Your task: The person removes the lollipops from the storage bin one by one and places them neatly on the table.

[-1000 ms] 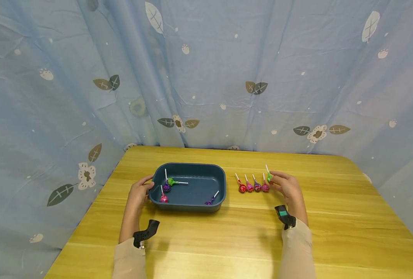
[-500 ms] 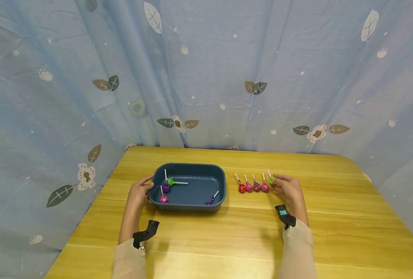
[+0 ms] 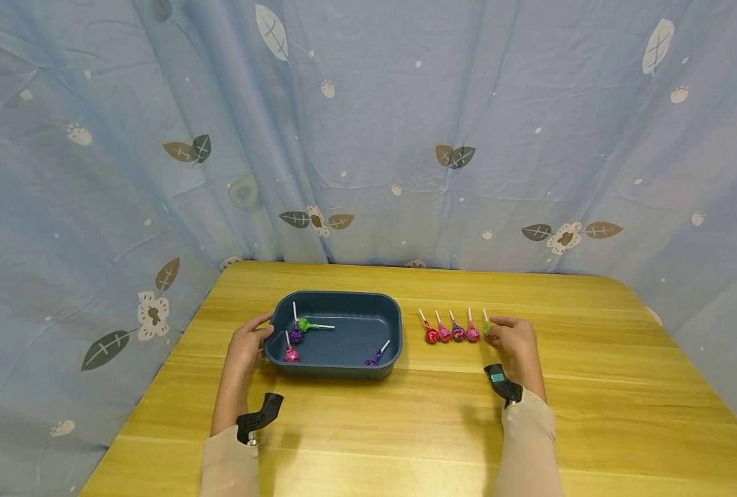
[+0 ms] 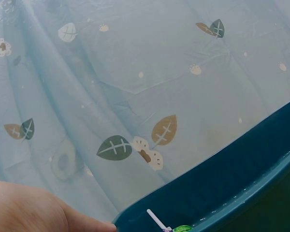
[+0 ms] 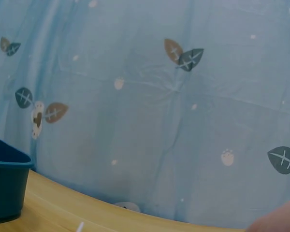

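My left hand holds the left end of a dark blue plastic box, its thumb at the rim. Inside lie a purple lollipop, a green one, a pink lollipop and, at the right, another purple one. To the right of the box, a red lollipop, a pink one, a dark purple lollipop and another pink lollipop stand in a row, sticks pointing away. At the row's right end my right hand pinches a green lollipop, whose head is partly hidden by the fingers.
Everything sits on a yellow wood-grain table. A blue curtain with leaf and flower prints hangs behind it and along the sides. Each wrist carries a black camera mount.
My right hand has lowered the green lollipop toward the table and slightly right, bringing it beside the last pink one. The left hand and the box have stayed put.
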Demonstrator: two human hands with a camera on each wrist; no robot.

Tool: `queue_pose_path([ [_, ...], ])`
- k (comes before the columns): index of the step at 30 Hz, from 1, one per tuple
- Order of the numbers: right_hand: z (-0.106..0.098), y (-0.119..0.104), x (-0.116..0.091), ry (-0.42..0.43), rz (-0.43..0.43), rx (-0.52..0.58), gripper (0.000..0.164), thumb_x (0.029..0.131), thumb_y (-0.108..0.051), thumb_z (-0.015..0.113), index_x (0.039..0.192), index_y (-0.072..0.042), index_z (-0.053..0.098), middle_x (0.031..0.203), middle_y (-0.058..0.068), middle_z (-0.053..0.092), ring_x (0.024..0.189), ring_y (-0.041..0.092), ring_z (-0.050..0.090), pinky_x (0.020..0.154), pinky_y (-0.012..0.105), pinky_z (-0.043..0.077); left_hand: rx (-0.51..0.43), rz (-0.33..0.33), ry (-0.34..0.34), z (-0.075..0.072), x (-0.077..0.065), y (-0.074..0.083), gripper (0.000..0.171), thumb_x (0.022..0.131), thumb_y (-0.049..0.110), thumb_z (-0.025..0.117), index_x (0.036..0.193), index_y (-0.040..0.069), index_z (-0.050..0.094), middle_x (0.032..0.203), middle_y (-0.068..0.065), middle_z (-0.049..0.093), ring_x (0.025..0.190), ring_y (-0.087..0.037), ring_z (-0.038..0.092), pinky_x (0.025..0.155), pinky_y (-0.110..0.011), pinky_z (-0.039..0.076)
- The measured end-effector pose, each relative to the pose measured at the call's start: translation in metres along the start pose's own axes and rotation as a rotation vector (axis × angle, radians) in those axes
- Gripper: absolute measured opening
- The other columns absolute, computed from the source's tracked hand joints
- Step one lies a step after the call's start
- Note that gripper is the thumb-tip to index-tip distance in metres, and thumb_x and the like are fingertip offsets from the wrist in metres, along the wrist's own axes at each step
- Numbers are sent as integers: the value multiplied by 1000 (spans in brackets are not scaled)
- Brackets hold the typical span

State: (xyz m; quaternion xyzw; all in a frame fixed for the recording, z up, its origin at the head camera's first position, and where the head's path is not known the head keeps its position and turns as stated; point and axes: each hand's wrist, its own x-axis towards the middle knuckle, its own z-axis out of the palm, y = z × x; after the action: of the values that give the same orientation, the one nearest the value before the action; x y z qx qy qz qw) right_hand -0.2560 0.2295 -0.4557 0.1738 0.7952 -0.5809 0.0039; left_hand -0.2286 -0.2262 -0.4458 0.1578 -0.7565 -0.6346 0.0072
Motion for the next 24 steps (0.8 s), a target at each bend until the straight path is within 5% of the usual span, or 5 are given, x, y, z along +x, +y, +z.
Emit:
queue_pose_path([
  [24, 3, 3, 2, 2, -50, -110, 41, 89, 0, 56, 129, 11, 54, 115, 29, 59, 92, 33, 62, 75, 35, 52, 8, 8, 2, 0, -2, 2, 41, 101, 9, 45, 142, 1, 47, 126, -29, 54, 92, -28, 60, 70, -28, 49],
])
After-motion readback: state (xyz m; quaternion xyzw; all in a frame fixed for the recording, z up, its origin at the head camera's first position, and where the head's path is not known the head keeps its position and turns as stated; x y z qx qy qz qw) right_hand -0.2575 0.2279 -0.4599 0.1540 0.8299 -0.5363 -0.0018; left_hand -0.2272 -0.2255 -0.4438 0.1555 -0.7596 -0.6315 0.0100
